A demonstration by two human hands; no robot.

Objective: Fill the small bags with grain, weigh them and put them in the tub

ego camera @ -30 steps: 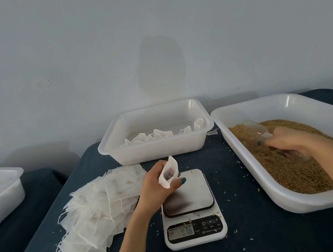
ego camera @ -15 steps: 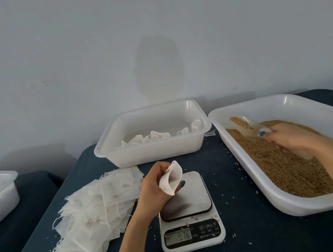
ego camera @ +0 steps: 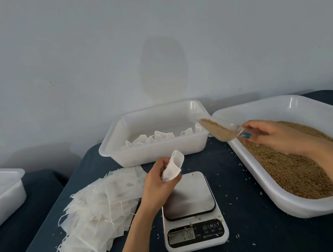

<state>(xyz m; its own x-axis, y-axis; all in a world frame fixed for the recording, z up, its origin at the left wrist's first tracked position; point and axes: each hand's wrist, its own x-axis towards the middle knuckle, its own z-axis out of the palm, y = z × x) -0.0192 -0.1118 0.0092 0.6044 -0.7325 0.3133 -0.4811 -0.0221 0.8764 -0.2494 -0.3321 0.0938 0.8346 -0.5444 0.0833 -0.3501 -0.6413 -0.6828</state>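
Plastic scoop (ego camera: 221,130), full: gripped by my right hand (ego camera: 268,134), now lifted clear of the grain tray (ego camera: 287,203). Small bag (ego camera: 173,168): held open by my left hand (ego camera: 157,185), below-left of my right. Pouring next, I judge.

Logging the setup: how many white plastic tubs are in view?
3: the bag tub behind the scale, the grain tub at right, a third tub cut off at the left edge.
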